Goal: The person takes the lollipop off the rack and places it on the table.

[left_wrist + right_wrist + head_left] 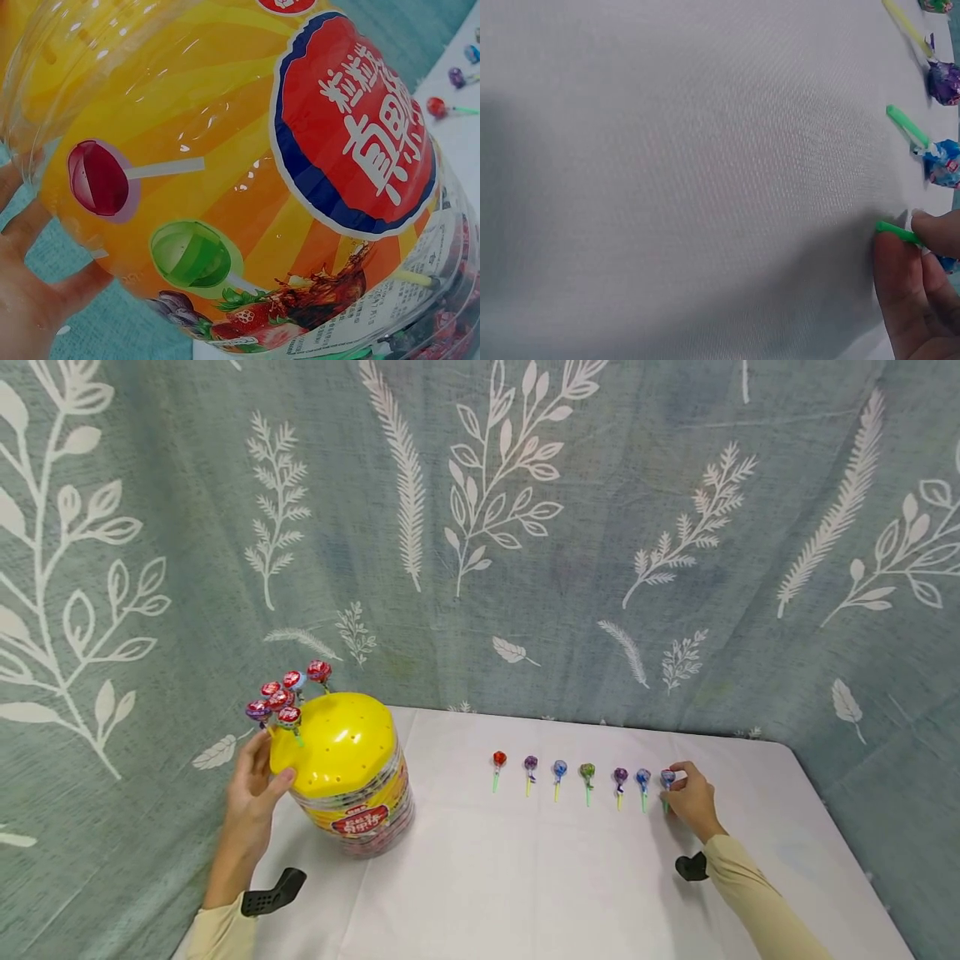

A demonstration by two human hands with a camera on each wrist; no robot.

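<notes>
1. Pinching rightmost lolly [667, 776] w/ right hand [693, 799], narrow grip, on/just over white cloth [510, 877]; can't tell if lifted yet.
2. Hold mid green stick [898, 232], not right at tip, imo; less wobble.
3. Raise straight up w/o nudging blue lolly [642, 777] just beside.
4. Gripping jar [378, 797] round upper edge w/ left hand [253, 800]; hold steady, don't cover yellow lid [348, 735], & don't squeeze hard, prob thin plastic tbh.

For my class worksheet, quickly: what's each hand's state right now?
Left hand: holding the jar at its yellow lid's edge.
Right hand: pinching the row's rightmost lollipop.
</notes>
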